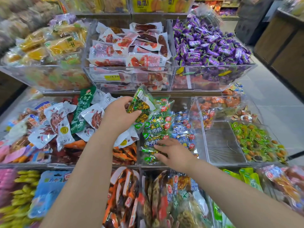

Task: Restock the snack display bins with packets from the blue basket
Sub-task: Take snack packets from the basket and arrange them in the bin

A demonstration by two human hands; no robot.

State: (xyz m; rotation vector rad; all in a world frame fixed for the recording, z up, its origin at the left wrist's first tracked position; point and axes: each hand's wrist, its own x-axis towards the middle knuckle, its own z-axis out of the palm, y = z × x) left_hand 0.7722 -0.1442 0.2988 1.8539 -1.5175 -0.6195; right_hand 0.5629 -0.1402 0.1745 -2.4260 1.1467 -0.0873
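While the left hand point(120, 113) is raised over the middle tier, it holds a green beef-granule packet point(142, 102), thumb under and fingers curled over its upper edge. Packet tilted, label side partly up, gold-wrapped pieces showing through the clear film. It hangs just above the back of a clear acrylic bin point(204, 142).

Right hand point(176, 153) is low at the front of the same bin. Its fingers are stretched out and slightly spread, tips resting on the green packets point(154, 129) piled there; no grip visible.

Same bin, right side: blue packets point(184, 127) of the same kind, touching the green pile.

Next bin to the right shows a bare wood-grain floor point(220, 142). Beyond that, small green-wrapped sweets point(256, 142).

Left of the hands: white chicken-feet packets point(56, 119) heaped loosely.

Upper tier: red-and-white sausage packets point(131, 46) with a yellow price label point(112, 77) on the bin front; purple candies point(210, 45) beside them.
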